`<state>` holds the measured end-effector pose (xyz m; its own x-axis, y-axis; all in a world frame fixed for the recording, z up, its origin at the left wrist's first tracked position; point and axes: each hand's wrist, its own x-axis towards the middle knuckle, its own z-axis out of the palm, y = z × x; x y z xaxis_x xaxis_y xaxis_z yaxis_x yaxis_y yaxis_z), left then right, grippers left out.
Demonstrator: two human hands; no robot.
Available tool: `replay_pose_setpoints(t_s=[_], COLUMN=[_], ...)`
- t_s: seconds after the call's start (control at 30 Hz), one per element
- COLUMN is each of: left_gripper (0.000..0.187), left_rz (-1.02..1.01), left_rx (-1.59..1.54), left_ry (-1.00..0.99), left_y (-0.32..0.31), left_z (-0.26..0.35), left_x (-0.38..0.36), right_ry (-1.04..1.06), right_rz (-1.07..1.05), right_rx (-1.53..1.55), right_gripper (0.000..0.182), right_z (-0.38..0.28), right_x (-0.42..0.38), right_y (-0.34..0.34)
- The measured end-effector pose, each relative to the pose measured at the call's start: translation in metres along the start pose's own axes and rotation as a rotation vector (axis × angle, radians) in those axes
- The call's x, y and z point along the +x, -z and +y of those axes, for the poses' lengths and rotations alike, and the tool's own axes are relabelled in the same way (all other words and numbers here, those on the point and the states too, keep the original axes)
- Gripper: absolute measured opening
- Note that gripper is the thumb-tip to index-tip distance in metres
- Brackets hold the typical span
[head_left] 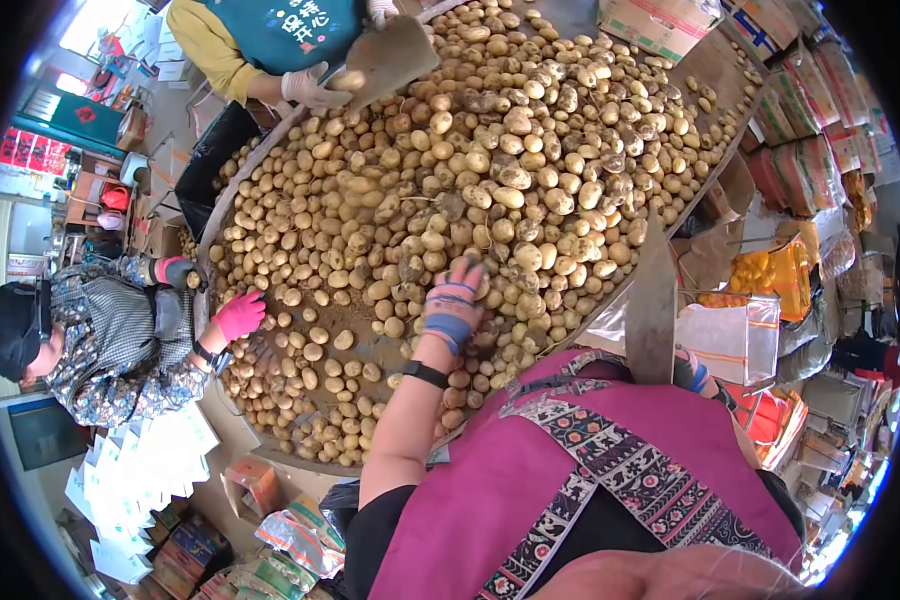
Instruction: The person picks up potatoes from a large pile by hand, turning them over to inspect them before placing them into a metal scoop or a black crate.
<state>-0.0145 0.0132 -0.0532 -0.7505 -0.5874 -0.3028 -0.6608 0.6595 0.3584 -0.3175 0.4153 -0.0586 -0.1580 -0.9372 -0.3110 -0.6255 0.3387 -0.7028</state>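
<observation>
My left hand [453,303], in a pink and blue striped glove, reaches into a large heap of potatoes [510,178]. Its fingers are stretched over the potatoes at the near side of the heap, partly blurred. Close to my right side, my right hand [692,370] wears a similar glove and is mostly hidden behind a flat grey-brown scoop [652,310]. The scoop stands on edge by the table rim, and the hand appears to grip it, though the fingers do not show. Some potatoes are clean and pale, others carry dark soil.
A co-worker's pink-gloved hand [239,315] touches potatoes at left. Another person's white-gloved hand [315,88] holds a potato beside a flat scoop [395,62]. A cardboard box [660,25] stands at the far edge. Stacked cartons [795,180] and a yellow bag [770,278] are at right.
</observation>
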Motion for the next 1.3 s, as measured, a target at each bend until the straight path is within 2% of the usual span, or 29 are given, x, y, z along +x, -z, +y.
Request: replay_pose_setpoints(t_s=[0.07, 0.13, 0.2, 0.23, 0.27, 0.33, 0.37, 0.4, 0.43, 0.47, 0.53, 0.6, 0.63, 0.67, 0.7, 0.73, 0.83, 0.87, 0.9, 0.93, 0.97, 1.03, 1.07, 1.1, 1.17, 1.2, 1.23, 1.27, 1.3], left_gripper=[0.072, 0.069, 0.053, 0.051, 0.051, 0.05, 0.051, 0.054, 0.053, 0.052, 0.052, 0.056, 0.057, 0.058, 0.059, 0.059, 0.064, 0.066, 0.067, 0.069, 0.067, 0.065, 0.063, 0.063, 0.061, 0.061, 0.06, 0.059, 0.057], left_rz=[0.19, 0.187, 0.457, 0.435, 0.431, 0.266, 0.174, 0.086, -0.041, -0.015, 0.267, -0.049, -0.066, -0.079, 0.055, 0.064, -0.113, -0.133, -0.19, -0.088, 0.046, 0.199, 0.295, 0.294, 0.389, 0.38, 0.379, 0.363, 0.304], left_rx=[-0.234, -0.77, -1.323, -1.701, -1.702, -1.609, -1.507, -1.402, -1.466, -1.613, -0.616, -0.183, -0.009, 0.166, 0.285, 0.283, 0.149, 0.142, 0.201, 0.274, 0.239, 0.139, 0.038, 0.043, -0.29, -0.286, -0.752, -1.206, -1.121], left_ry=[0.022, 0.132, 0.275, 0.29, 0.295, -0.026, -0.115, -0.205, -0.119, -0.066, -0.107, -0.195, -0.217, -0.238, -0.285, -0.281, -0.038, 0.038, 0.052, 0.085, 0.127, 0.335, 0.444, 0.444, 0.605, 0.604, 0.385, 0.145, 0.068], left_y=[-0.006, -0.017, -0.037, -0.017, 0.0, 0.054, 0.066, 0.076, 0.089, 0.069, 0.025, -0.02, -0.045, -0.07, -0.095, -0.092, -0.078, -0.072, -0.049, -0.058, -0.055, -0.045, -0.044, -0.038, -0.019, -0.014, -0.013, -0.011, 0.003], left_z=[-0.03, -0.065, -0.087, -0.079, -0.067, -0.017, 0.002, 0.017, 0.028, 0.023, 0.01, 0.013, 0.016, 0.015, 0.006, 0.002, -0.019, -0.029, -0.034, -0.054, -0.072, -0.097, -0.111, -0.114, -0.115, -0.109, -0.094, -0.078, -0.058], left_x=[0.006, 0.01, 0.009, -0.004, -0.01, -0.024, -0.026, -0.027, -0.031, -0.019, -0.015, -0.018, -0.035, -0.053, -0.062, -0.064, -0.083, -0.085, -0.09, -0.099, -0.106, -0.114, -0.116, -0.115, -0.11, -0.102, -0.09, -0.079, -0.069], right_ry=[-0.618, -0.655, -0.673, -0.628, -0.634, -0.58, -0.188, -0.19, -0.134, -0.075, -0.091, -0.247, -0.01, -0.009, -0.166, -0.319, -0.417, -0.408, -0.268, -0.137, -0.139, -0.523, -0.523, -0.421, -0.331, -0.467, -0.606, -0.616, -0.617], right_rz=[0.139, 0.186, 0.177, 0.183, 0.184, 0.358, 0.229, 0.218, 0.13, 0.045, 0.044, 0.083, 0.026, 0.025, 0.105, 0.184, 0.266, 0.261, 0.286, 0.313, 0.311, 0.361, 0.356, 0.402, 0.449, 0.402, 0.351, 0.354, 0.319], right_rx=[1.348, 1.467, 1.716, 1.652, 1.653, 1.272, 0.369, 0.371, 0.288, 0.204, 0.225, 0.533, 0.18, 0.178, 0.481, 0.781, 0.895, 0.885, 0.761, 0.64, 0.64, 1.403, 1.406, 1.248, 1.095, 1.237, 1.375, 1.38, 1.372], right_gripper=[0.032, 0.031, 0.029, 0.026, 0.026, 0.022, 0.021, 0.021, 0.019, 0.018, 0.019, 0.02, 0.022, 0.022, 0.022, 0.021, 0.02, 0.02, 0.019, 0.018, 0.018, 0.017, 0.017, 0.016, 0.016, 0.016, 0.016, 0.016, 0.019], right_z=[-0.038, -0.053, -0.085, -0.099, -0.082, -0.039, -0.054, -0.068, -0.08, -0.087, -0.077, -0.066, -0.088, -0.08, -0.066, -0.051, -0.03, -0.032, -0.053, -0.066, -0.065, -0.065, -0.072, -0.091, -0.095, -0.082, -0.074, -0.078, -0.088], right_x=[0.012, 0.017, 0.024, 0.025, 0.027, 0.032, 0.031, 0.035, 0.041, 0.045, 0.046, 0.043, 0.047, 0.042, 0.034, 0.03, 0.016, 0.016, 0.02, 0.019, 0.019, 0.025, 0.026, 0.029, 0.033, 0.036, 0.038, 0.041, 0.046], right_y=[0.001, 0.007, 0.031, 0.037, 0.03, 0.01, 0.019, 0.022, 0.024, 0.025, 0.019, 0.016, 0.03, 0.026, 0.02, 0.017, 0.014, 0.017, 0.021, 0.018, 0.016, 0.009, 0.007, 0.007, 0.004, 0.003, 0.003, 0.003, 0.006])
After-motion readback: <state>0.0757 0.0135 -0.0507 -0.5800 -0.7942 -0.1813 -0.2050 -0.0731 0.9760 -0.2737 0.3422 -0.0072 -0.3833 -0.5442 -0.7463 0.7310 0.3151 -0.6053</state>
